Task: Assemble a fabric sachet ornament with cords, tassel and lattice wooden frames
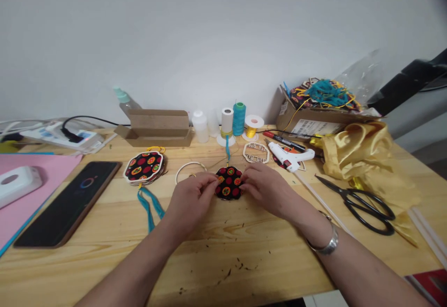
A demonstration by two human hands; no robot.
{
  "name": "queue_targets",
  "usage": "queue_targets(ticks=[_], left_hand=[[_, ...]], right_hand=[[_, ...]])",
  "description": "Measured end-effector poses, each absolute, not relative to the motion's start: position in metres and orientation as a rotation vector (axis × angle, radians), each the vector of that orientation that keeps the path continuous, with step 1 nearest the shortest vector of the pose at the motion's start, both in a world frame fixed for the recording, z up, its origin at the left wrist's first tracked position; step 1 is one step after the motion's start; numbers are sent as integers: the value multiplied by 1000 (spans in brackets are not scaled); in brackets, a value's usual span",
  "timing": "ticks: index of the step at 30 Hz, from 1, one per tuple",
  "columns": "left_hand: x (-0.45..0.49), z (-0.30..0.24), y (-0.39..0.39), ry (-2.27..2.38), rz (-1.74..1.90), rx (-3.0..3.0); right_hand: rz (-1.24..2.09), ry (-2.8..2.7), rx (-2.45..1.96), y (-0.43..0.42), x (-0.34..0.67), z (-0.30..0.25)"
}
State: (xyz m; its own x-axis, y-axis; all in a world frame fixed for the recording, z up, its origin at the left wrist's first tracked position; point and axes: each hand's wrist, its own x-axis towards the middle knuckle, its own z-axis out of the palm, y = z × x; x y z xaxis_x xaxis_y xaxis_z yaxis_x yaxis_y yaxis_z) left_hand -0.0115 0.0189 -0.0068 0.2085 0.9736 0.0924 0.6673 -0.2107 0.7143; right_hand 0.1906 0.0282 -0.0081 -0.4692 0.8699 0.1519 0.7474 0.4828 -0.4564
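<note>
A black fabric piece with red and orange flower-like patterns (228,183) lies at the middle of the table between my hands. My left hand (195,195) pinches its left edge, thumb and fingertips together. On the opposite edge, my right hand (263,186) grips it with bent fingers. A teal ribbon (227,148) runs from its top towards the spools. Left of my hands sits a stack of similar patterned pieces with pale scalloped frames (144,167), with a teal tassel (150,207) below. A pale ring (186,170) lies just behind my left hand.
A white glue gun (289,156), a pale lattice frame (256,152) and black scissors (363,204) lie to the right, near gold cloth (363,158). Thread spools (239,118) and a cardboard box (310,121) stand at the back. A phone (68,204) rests at left.
</note>
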Motion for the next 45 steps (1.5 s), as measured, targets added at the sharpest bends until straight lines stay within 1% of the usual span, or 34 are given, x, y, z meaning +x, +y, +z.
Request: queue_targets(ticks=[4, 10, 15, 25, 33, 45], left_hand=[[-10, -7, 17, 1453, 717, 2096], [-10, -3, 15, 1457, 585, 2262], [-12, -4, 15, 1541, 548, 2223], [-8, 2, 7, 1448, 535, 2307], [-9, 7, 7, 1422, 412, 2254], [-12, 3, 11, 1544, 392, 2273]], right_hand=[[421, -2281, -1510, 33, 194, -15], [417, -2282, -1570, 35, 195, -18], [424, -2309, -1570, 35, 194, -17], [409, -2333, -1591, 38, 188, -17], [408, -2285, -1640, 38, 186, -18], [403, -2243, -1657, 36, 186, -21]])
